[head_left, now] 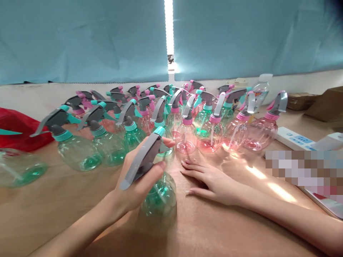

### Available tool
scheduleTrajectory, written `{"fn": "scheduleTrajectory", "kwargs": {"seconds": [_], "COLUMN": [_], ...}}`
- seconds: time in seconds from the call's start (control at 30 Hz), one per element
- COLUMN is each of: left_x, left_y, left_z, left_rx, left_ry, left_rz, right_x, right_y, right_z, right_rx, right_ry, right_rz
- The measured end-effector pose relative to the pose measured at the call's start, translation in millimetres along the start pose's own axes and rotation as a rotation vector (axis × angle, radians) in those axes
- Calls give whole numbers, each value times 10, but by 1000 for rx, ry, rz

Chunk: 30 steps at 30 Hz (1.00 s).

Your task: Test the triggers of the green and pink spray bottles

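Observation:
My left hand is wrapped round the neck of a green spray bottle, just under its grey and teal trigger head. This bottle is upright in front of me, with a thin tube visible inside. My right hand lies on the brown table with fingers stretched out, holding nothing. Just beyond its fingertips are pink spray bottles with grey and pink heads. Past my left hand stand green spray bottles with teal collars.
Several more pink and green spray bottles fill the back of the table. At the right are a clear capped bottle, a white device with blue buttons and cardboard boxes. A red bag lies at left; a light tube hangs behind.

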<state>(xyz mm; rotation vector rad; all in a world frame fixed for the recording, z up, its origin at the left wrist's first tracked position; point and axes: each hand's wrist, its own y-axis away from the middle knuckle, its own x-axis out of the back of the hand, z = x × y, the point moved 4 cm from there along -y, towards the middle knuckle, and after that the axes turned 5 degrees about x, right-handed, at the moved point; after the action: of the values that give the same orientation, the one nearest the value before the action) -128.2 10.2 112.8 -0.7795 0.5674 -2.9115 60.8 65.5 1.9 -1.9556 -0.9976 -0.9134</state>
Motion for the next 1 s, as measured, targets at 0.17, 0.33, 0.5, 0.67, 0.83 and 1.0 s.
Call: {"fn": "scheduleTrajectory", "kwargs": {"seconds": [0.17, 0.33, 0.5, 0.67, 0.83, 1.0], "left_x": [-63, -85, -66, -77, -76, -77], "left_y": [8, 25, 34, 36, 34, 24], "left_z": [34, 55, 40, 40, 56, 43], "left_rx": [0, -16, -37, -43, -50, -49], "left_ry": [81, 91, 85, 90, 71, 66], "left_rz": [-46, -92, -88, -88, -78, -60], "right_x": [-15, -21, -26, -18, -19, -19], "right_y": [4, 12, 16, 11, 10, 11], "right_z": [8, 14, 16, 4, 4, 7], "right_rx": [-15, -15, -15, -11, -13, -15], "right_ry": [6, 9, -4, -4, 13, 25], "right_rz": [-17, -21, -10, -6, -27, -37]}}
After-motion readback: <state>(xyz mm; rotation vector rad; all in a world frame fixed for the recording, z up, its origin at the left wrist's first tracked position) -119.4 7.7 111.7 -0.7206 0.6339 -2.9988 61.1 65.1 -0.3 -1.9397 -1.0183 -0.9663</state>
